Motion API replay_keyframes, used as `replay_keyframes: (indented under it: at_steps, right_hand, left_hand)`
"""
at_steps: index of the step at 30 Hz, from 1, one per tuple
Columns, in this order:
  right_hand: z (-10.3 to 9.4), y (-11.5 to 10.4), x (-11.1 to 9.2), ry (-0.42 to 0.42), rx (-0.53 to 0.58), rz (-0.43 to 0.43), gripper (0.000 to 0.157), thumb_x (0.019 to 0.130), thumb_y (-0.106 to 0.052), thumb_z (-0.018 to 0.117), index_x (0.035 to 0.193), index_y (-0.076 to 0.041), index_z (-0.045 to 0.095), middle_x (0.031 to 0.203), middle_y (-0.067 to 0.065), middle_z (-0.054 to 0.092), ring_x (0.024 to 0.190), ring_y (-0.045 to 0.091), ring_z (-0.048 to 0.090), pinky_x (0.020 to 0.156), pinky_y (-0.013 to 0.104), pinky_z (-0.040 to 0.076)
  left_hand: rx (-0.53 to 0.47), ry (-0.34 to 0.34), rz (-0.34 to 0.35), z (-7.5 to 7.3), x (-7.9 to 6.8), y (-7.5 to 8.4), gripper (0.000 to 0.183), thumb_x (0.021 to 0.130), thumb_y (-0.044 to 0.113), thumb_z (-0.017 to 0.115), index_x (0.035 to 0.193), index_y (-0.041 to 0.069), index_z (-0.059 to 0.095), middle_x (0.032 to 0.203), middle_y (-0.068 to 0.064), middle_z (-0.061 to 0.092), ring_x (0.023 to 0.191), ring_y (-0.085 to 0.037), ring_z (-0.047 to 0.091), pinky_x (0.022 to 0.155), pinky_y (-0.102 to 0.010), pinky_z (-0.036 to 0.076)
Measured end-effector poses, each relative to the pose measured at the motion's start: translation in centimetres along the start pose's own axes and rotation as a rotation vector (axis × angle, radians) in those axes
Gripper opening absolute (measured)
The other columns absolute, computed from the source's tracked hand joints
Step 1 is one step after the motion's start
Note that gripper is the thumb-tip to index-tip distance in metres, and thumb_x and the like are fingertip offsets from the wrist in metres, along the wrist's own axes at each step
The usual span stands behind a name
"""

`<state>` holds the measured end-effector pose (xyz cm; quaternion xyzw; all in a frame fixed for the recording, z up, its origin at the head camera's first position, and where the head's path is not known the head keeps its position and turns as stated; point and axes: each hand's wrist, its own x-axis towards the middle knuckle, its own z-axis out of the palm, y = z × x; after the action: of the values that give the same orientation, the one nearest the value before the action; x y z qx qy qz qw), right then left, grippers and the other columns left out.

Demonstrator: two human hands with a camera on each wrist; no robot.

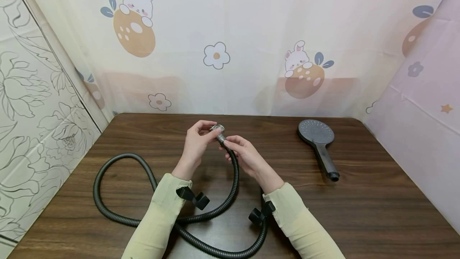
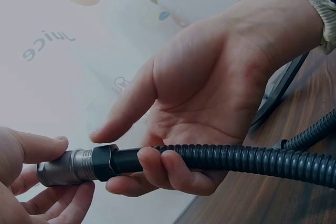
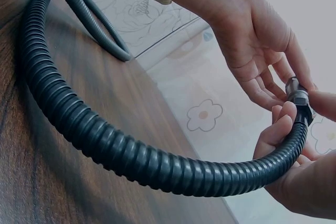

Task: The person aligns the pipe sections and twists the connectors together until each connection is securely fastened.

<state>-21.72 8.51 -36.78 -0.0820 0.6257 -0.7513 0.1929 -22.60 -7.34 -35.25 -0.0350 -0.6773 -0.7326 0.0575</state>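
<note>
A black ribbed shower hose point(image 1: 235, 175) loops over the brown table, one end raised above it. At that end sits a silver metal fitting point(image 2: 65, 167), threaded beside a dark hex nut point(image 2: 105, 161). My left hand point(image 1: 193, 147) pinches the fitting between thumb and fingers. My right hand point(image 1: 249, 159) holds the hose just below the nut, its fingers curled round it; in the left wrist view its thumb is lifted off the nut. Apart from both hands, a dark grey shower head point(image 1: 316, 132) lies at the right of the table, handle toward me.
The wooden table point(image 1: 363, 211) meets a printed curtain point(image 1: 251, 19) along its back edge. Another curtain point(image 1: 424, 111) hangs at the right, and a flower-patterned panel point(image 1: 32, 131) stands on the left. Hose loops lie beneath and beside both forearms.
</note>
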Motion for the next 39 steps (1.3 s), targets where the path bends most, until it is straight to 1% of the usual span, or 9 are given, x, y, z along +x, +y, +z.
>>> replay_keyframes:
  at_steps: [4,7,10,15,20,26,29,34,39]
  right_hand:
    - [0.01,0.02,-0.04,-0.012,0.002,-0.004,0.02,0.091,-0.011,0.053,0.108,-0.006,0.044,0.093,0.007,0.062,0.063,0.011,0.052,0.06,0.022,0.045]
    - [0.05,0.01,-0.07,-0.015,0.003,-0.005,0.017,0.092,-0.01,0.052,0.107,-0.007,0.045,0.093,0.007,0.062,0.063,0.011,0.051,0.06,0.022,0.045]
    - [0.07,-0.04,-0.07,-0.006,-0.012,-0.005,0.018,0.092,-0.012,0.052,0.108,-0.005,0.046,0.092,0.005,0.062,0.063,0.01,0.052,0.06,0.022,0.045]
    - [0.07,-0.09,-0.02,0.017,-0.036,0.004,0.025,0.092,-0.013,0.052,0.112,0.0,0.046,0.091,0.0,0.057,0.063,0.008,0.054,0.061,0.022,0.046]
    - [0.05,0.01,0.04,0.014,-0.028,-0.001,0.022,0.093,-0.012,0.05,0.112,-0.002,0.045,0.089,0.0,0.057,0.063,0.008,0.054,0.06,0.022,0.046]
    - [0.01,0.06,0.0,0.004,-0.022,-0.015,0.019,0.094,-0.014,0.049,0.11,-0.006,0.045,0.102,0.015,0.058,0.063,0.01,0.053,0.061,0.023,0.045]
    - [0.0,0.01,-0.04,0.0,-0.022,-0.014,0.02,0.094,-0.016,0.049,0.111,-0.006,0.045,0.106,0.018,0.057,0.064,0.01,0.052,0.062,0.023,0.044]
    - [-0.01,-0.06,-0.05,-0.004,-0.019,-0.012,0.026,0.093,-0.018,0.051,0.113,-0.004,0.044,0.1,0.012,0.06,0.064,0.01,0.053,0.062,0.024,0.045]
    - [-0.01,-0.1,0.0,0.013,-0.019,-0.003,0.022,0.093,-0.016,0.05,0.111,-0.003,0.045,0.094,0.003,0.057,0.062,0.01,0.054,0.061,0.023,0.045]
  left_hand:
    - [-0.006,-0.002,-0.002,-0.02,0.01,-0.01,0.031,0.081,0.01,0.068,0.108,-0.002,0.059,0.098,-0.011,0.053,0.083,-0.017,0.058,0.08,-0.039,0.053]
    - [-0.003,0.001,-0.003,-0.02,0.0,0.03,0.029,0.081,0.01,0.068,0.107,0.0,0.06,0.098,-0.011,0.053,0.083,-0.017,0.059,0.079,-0.037,0.054]
    - [-0.002,0.003,-0.006,0.0,-0.02,0.09,0.03,0.081,0.01,0.068,0.107,-0.001,0.059,0.098,-0.011,0.053,0.082,-0.017,0.059,0.08,-0.038,0.053]
    - [0.008,0.007,-0.004,0.04,-0.01,0.13,0.031,0.081,0.012,0.068,0.108,-0.001,0.059,0.097,-0.01,0.053,0.081,-0.016,0.058,0.082,-0.043,0.052]
    - [0.019,0.015,-0.009,0.05,-0.07,0.12,0.026,0.081,0.012,0.069,0.104,0.004,0.062,0.096,-0.009,0.053,0.08,-0.015,0.058,0.081,-0.041,0.053]
    - [0.0,0.01,-0.013,0.03,-0.08,0.08,0.026,0.081,0.01,0.068,0.105,0.002,0.061,0.097,-0.01,0.053,0.081,-0.015,0.058,0.084,-0.046,0.05]
    - [-0.002,0.01,-0.014,0.03,-0.08,0.07,0.026,0.081,0.009,0.068,0.105,0.001,0.061,0.097,-0.01,0.053,0.081,-0.016,0.058,0.084,-0.044,0.051]
    - [0.004,0.009,-0.012,0.06,-0.09,0.1,0.025,0.081,0.009,0.068,0.104,0.003,0.061,0.098,-0.01,0.053,0.082,-0.016,0.058,0.08,-0.038,0.053]
    - [0.012,0.012,-0.012,0.12,-0.03,0.06,0.026,0.081,0.011,0.068,0.105,0.003,0.061,0.097,-0.01,0.053,0.081,-0.015,0.058,0.078,-0.035,0.054]
